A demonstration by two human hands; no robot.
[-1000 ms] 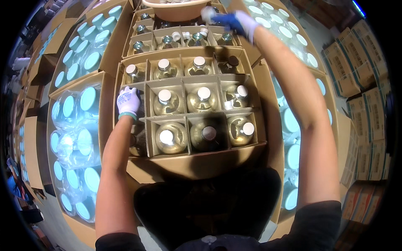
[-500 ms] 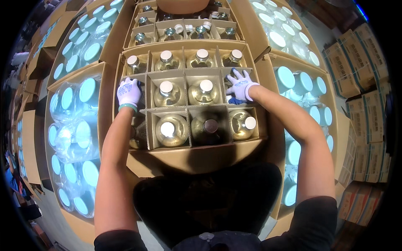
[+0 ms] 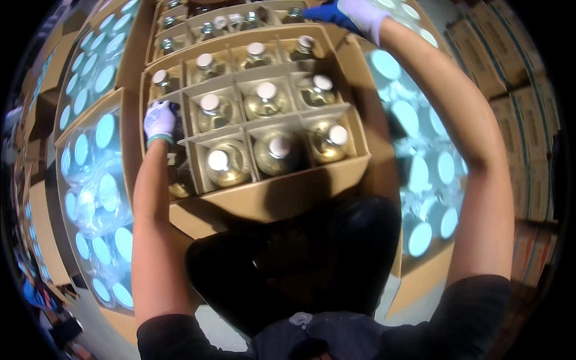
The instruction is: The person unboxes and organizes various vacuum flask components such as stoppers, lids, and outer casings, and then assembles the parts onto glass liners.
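A cardboard carton (image 3: pixel 264 195) with dividers stands before me, holding clear round bottles with white caps, such as the bottle (image 3: pixel 215 114) in its middle row. My left hand (image 3: pixel 160 122), in a white and blue glove, is closed at the left cell of the middle row. Its fingers curl down there, and what they grip is hidden. Up at the far carton (image 3: pixel 231 11), my gloved right hand (image 3: pixel 354 17) reaches leftward, holding nothing visible, with its fingers stretched out. Their tips are close to an uncapped bottle (image 3: pixel 294 15). Loose white caps (image 3: pixel 221 22) lie among the necks there.
Cartons of jars with pale turquoise lids flank me: a jar (image 3: pixel 108 131) under clear plastic on the left, another jar (image 3: pixel 405 118) on the right. Taped boxes (image 3: pixel 519 153) are stacked at the far right. My dark-clad legs (image 3: pixel 288 252) are below the near carton.
My right hand has left the right cell of the near carton, where a capped bottle now shows, and moved up to the far carton. The left hand's fingers have curled in. My view has shifted.
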